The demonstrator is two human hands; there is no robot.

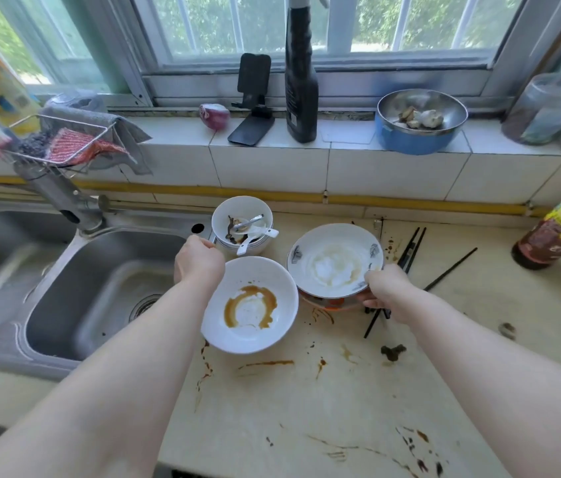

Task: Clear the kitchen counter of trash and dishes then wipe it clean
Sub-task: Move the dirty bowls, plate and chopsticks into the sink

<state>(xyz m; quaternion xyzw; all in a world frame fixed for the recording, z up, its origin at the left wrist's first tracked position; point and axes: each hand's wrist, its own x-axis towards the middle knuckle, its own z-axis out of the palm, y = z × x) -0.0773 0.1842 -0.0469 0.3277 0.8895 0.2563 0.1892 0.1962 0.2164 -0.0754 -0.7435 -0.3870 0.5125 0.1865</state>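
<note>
Holding bowl (249, 305) ringed with sauce, greasy plate (334, 260)

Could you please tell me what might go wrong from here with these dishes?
The left hand grips the sauce bowl by one edge only; tilting it could spill brown sauce. The right hand holds a plate stacked on another dish, which might slide. Loose chopsticks beside that hand could get knocked away.

Two spoons (261, 233), two bottles (301, 91), two sink basins (99, 288), one onion (215, 116), one blue bowl (410, 142)
</note>
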